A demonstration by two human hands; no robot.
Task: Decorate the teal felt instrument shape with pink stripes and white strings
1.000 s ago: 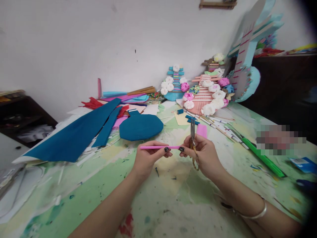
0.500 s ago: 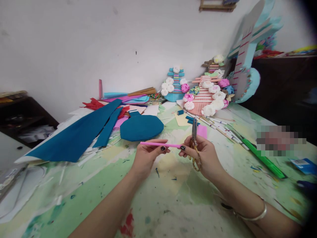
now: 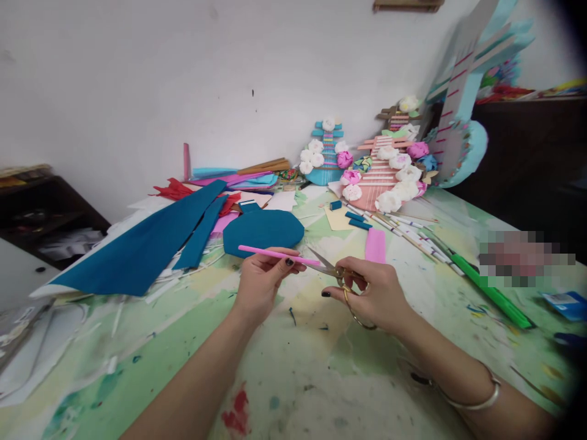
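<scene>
My left hand [image 3: 266, 275] pinches a thin pink paper strip [image 3: 261, 251], which slants slightly down to the right. Gold-handled scissors [image 3: 338, 276] are in my right hand [image 3: 378, 290], fingers through the loops. Their blades are spread and point left, close to the strip's right end; whether they touch it I cannot tell. Behind my left hand lies a dark blue, rounded many-sided piece [image 3: 263, 231]. A flat pink paper piece [image 3: 376, 245] rests just beyond my right hand. Two small dark blue strips [image 3: 360, 224] and a small blue block [image 3: 335, 205] lie farther back.
Large blue sheets [image 3: 137, 244] and coloured paper cover the table's left side. Flower-trimmed model instruments [image 3: 326, 153] stand against the wall, a tall light-blue one [image 3: 463, 140] at the right. Thin sticks [image 3: 413, 238] and a green cutter-like tool [image 3: 495, 293] lie on the right.
My right hand has let go of the pink strip and swung the scissors from upright to pointing left, blades spread. My left hand has shifted slightly left with the strip, now tilted.
</scene>
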